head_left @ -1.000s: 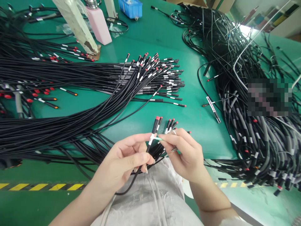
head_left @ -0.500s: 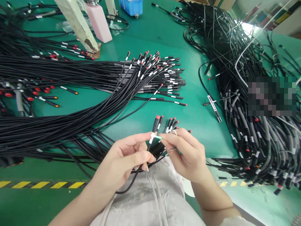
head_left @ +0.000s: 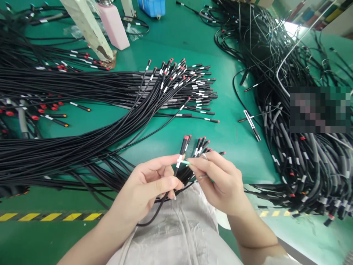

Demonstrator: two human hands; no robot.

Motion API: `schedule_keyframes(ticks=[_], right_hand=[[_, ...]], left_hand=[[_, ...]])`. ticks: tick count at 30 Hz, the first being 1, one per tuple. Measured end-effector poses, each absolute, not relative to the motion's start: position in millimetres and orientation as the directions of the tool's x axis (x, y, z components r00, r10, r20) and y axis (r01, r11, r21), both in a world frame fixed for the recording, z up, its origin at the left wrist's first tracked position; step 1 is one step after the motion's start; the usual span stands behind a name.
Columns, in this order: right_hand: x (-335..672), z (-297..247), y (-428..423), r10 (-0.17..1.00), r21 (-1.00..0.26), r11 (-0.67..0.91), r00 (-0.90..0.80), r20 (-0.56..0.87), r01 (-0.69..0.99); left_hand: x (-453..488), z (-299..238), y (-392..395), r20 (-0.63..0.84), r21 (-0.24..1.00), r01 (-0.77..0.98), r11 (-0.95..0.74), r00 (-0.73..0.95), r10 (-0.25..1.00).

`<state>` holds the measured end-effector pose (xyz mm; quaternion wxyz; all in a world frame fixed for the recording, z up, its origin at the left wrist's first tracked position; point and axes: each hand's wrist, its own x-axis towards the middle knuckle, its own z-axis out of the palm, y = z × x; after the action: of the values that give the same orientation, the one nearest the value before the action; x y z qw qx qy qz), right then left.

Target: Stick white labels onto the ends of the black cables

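My left hand (head_left: pixel 154 184) is closed around a black cable (head_left: pixel 177 170) just below its red-tipped connector (head_left: pixel 183 145), which points up and away from me. A white label (head_left: pixel 179 161) wraps the cable under the connector, with my left index fingertip against it. Between the thumb and finger of my right hand (head_left: pixel 217 176) is a thin pale green stick with a white tip, which looks like a cotton swab (head_left: pixel 185 162). Its tip meets the label. More red-tipped cable ends (head_left: pixel 203 141) lie just behind my hands.
Bundled black cables (head_left: pixel 82 129) spread over the green table from the left. A large cable pile (head_left: pixel 275 73) covers the right side, with a box cutter (head_left: pixel 252 126) beside it. At the back are a pink bottle (head_left: pixel 114 27), a post (head_left: pixel 88 29) and a blue bin (head_left: pixel 151 7).
The view has shifted very slightly. Both hands keep their grips, and the swab's tip stays at the label.
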<state>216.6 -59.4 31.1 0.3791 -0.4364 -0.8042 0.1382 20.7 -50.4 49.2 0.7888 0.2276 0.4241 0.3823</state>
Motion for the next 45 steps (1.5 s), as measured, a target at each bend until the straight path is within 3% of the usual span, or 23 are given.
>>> schedule_keyframes(ticks=[9, 15, 20, 33, 38, 41, 43, 45], right_hand=[[217.1, 32.5, -59.8, 0.797, -0.545, 0.599, -0.367, 0.480, 0.586], [221.7, 36.4, -57.5, 0.842, -0.684, 0.514, -0.151, 0.519, 0.517], [221.7, 35.7, -58.8, 0.871, -0.745, 0.466, -0.098, 0.482, 0.477], [212.1, 34.7, -59.7, 0.840, -0.628, 0.532, -0.256, 0.479, 0.568], [209.7, 38.0, -57.0, 0.842, -0.655, 0.538, -0.309, 0.442, 0.530], [208.4, 40.3, -51.9, 0.914, -0.832, 0.391, -0.271, 0.301, 0.393], [207.7, 40.8, -47.4, 0.971, -0.955, 0.186, -0.192, 0.143, 0.231], [206.9, 39.7, -43.0, 0.987, -0.998, -0.003, -0.163, -0.013, 0.065]], left_hand=[[20.6, 48.4, -52.6, -0.507, 0.676, -0.415, 0.609, 0.337, 0.793], [18.0, 48.1, -52.0, -0.505, 0.595, -0.459, 0.660, 0.425, 0.751], [18.5, 48.1, -50.7, -0.507, 0.607, -0.463, 0.646, 0.401, 0.763], [20.6, 49.6, -52.5, -0.511, 0.663, -0.431, 0.612, 0.337, 0.791], [18.2, 47.7, -51.2, -0.522, 0.659, -0.438, 0.612, 0.319, 0.791], [15.3, 45.3, -48.7, -0.521, 0.647, -0.456, 0.611, 0.321, 0.791], [12.6, 43.4, -46.1, -0.511, 0.641, -0.477, 0.601, 0.318, 0.799], [9.4, 41.7, -43.3, -0.508, 0.637, -0.498, 0.588, 0.302, 0.806]])
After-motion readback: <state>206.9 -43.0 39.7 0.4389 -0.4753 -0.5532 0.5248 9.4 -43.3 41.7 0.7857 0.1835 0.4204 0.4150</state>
